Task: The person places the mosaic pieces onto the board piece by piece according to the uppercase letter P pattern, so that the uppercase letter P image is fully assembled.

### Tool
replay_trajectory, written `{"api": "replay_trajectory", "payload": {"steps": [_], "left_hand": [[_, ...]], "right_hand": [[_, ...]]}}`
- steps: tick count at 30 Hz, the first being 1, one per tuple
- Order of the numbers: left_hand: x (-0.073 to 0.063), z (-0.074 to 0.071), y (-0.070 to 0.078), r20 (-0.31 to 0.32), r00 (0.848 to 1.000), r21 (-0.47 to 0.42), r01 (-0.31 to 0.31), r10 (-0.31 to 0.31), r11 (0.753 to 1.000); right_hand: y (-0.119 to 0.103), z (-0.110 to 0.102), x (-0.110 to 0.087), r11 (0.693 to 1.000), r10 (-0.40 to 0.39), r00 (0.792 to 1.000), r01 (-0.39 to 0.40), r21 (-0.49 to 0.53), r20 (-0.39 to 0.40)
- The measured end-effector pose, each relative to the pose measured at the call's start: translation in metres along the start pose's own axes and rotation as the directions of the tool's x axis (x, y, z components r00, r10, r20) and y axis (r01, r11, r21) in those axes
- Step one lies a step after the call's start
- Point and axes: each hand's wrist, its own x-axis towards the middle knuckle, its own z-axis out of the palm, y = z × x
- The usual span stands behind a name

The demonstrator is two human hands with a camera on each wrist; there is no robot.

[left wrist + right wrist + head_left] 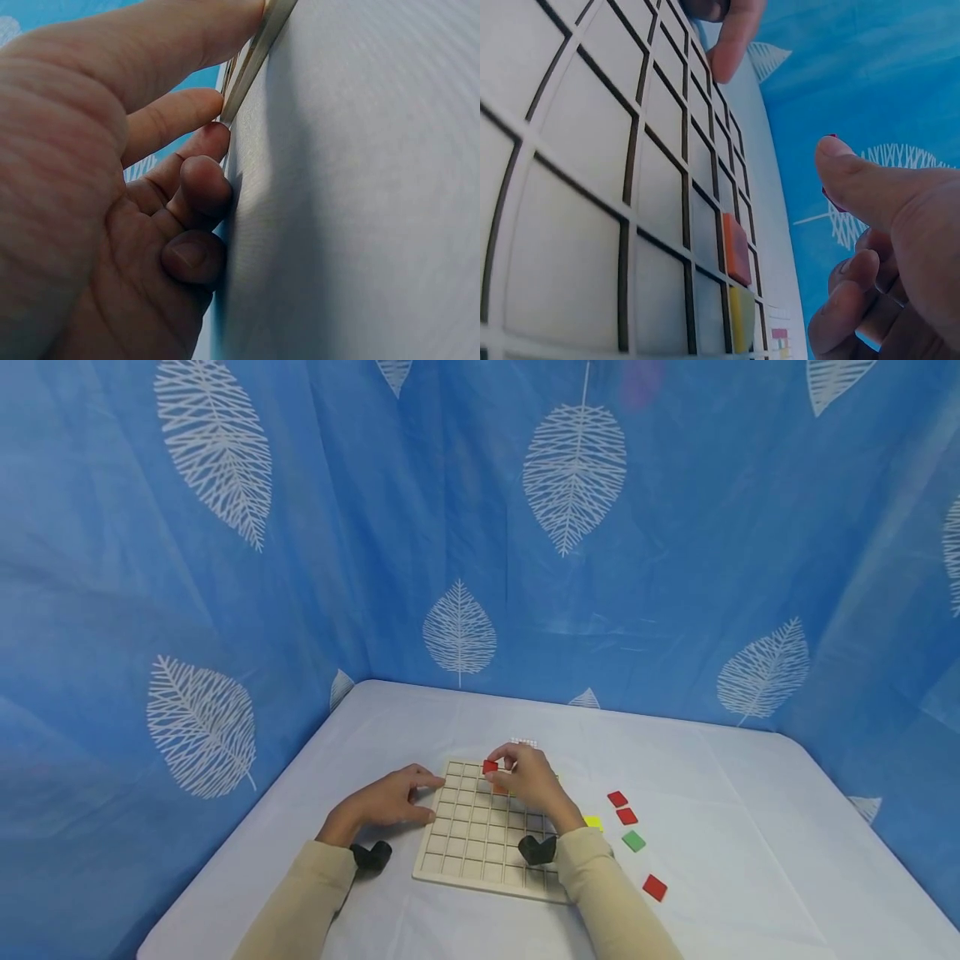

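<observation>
A pale grid board (459, 847) lies on the white table. My left hand (390, 799) touches its left edge with thumb and index finger; the other fingers (196, 259) curl loosely beside it. Over the far part of the board, my right hand (534, 781) pinches a red square tile (490, 767) between thumb and fingertips. In the right wrist view the thumb covers most of this tile, which is held up off the grid. An orange tile (736, 247) and a yellow tile (742, 319) sit in neighbouring board cells. My right hand partly hides the board's far right.
Right of the board lie several loose tiles: a yellow one (593, 822) partly behind my right wrist, a green one (633, 841) and red ones, the nearest (655, 887) toward the front. A small printed card (524, 742) shows beyond the right hand. Blue leaf-patterned cloth (480, 527) surrounds the table.
</observation>
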Motion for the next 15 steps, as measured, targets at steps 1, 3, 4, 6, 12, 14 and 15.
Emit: {"api": "replay_trajectory", "payload": {"steps": [1,3,4,6,12,14,15], "left_hand": [[0.0,0.0,0.0,0.001,1.0,0.001,-0.002,0.002,1.0],[0.0,0.0,-0.001,0.001,1.0,0.003,-0.002,0.002,1.0],[0.0,0.0,-0.001,0.001,1.0,0.004,-0.005,0.005,1.0],[0.0,0.001,-0.002,0.002,1.0,0.009,-0.009,0.009,1.0],[-0.001,0.001,-0.003,-0.002,1.0,0.021,-0.004,0.004,1.0],[0.0,0.001,-0.003,-0.002,1.0,0.024,-0.004,0.004,1.0],[0.0,0.001,-0.002,-0.003,1.0,0.024,-0.003,0.003,1.0]], "right_hand": [[0.0,0.001,0.001,1.0,0.003,1.0,-0.003,0.011,0.002],[0.0,0.003,0.001,1.0,0.008,1.0,-0.008,0.027,0.004],[0.0,0.005,0.002,0.999,0.013,1.0,-0.013,0.031,0.004],[0.002,0.009,0.002,0.998,0.03,1.0,-0.03,0.046,0.007],[0.006,0.016,0.001,0.995,0.052,0.998,-0.054,0.083,0.022],[0.006,0.018,0.001,0.995,0.051,0.998,-0.053,0.084,0.02],[0.006,0.019,0.001,0.995,0.055,0.998,-0.056,0.082,0.018]]}}
